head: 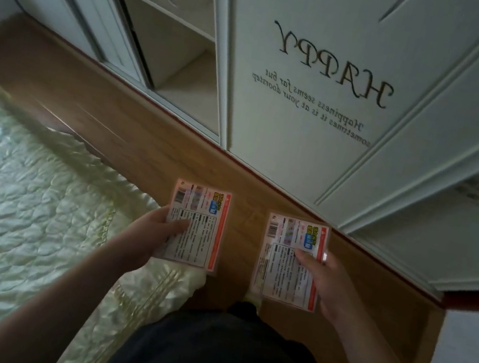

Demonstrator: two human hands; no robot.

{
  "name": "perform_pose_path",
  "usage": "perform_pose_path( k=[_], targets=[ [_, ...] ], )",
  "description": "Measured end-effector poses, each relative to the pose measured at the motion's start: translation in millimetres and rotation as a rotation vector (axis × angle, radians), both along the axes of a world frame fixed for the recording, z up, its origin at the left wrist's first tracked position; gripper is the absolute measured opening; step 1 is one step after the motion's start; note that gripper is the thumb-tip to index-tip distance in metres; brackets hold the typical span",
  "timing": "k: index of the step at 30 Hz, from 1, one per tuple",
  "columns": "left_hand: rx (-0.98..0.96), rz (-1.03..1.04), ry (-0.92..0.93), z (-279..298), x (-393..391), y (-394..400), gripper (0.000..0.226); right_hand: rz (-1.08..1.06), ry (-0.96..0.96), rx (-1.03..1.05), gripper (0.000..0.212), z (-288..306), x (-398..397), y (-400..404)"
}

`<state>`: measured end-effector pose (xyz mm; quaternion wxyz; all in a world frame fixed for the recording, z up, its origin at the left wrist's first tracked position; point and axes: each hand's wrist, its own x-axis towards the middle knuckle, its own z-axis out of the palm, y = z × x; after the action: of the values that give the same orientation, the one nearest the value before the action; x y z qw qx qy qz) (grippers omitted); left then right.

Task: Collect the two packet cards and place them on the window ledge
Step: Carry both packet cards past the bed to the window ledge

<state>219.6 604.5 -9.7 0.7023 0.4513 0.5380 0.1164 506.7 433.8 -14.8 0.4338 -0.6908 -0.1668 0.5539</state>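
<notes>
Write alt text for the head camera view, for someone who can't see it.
Each hand holds one packet card: left hand the left card, right hand the right card, above a wooden floor between a quilted bed and a white wardrobe.

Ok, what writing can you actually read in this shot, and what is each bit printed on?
"HAPPY": large dark script, mirrored in this view, on the white wardrobe door.
"Happiness seems far but sometimes it is at your doorstep": smaller mirrored script beneath it, same door.
Left hand holds a red-edged printed packet card: barcode and text too small to read.
Right hand holds a matching red-edged packet card: also unreadable.
</notes>
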Motion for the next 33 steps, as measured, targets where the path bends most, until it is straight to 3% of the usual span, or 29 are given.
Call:
perform_pose_path(
  k=[14, 23, 27, 33],
  targets=[
    [-0.044, 0.388, -0.129, -6, 20, 83, 0.018, 0.325, -0.067, -0.01, 0.012, -5, 51, 180],
    [-0.042, 0.616, -0.206, -16, -52, 171, 0.023, 0.545, 0.008, -0.033, 0.016, -1, -7, 339],
    [-0.018, 0.687, -0.227, -11, -81, 207, 0.037, 0.639, -0.003, -0.019, 0.017, 6, -38, 403],
    [-0.007, 0.774, -0.193, -8, -100, 248, 0.027, 0.74, 0.014, -0.004, 0.023, 7, -78, 479]
  ],
)
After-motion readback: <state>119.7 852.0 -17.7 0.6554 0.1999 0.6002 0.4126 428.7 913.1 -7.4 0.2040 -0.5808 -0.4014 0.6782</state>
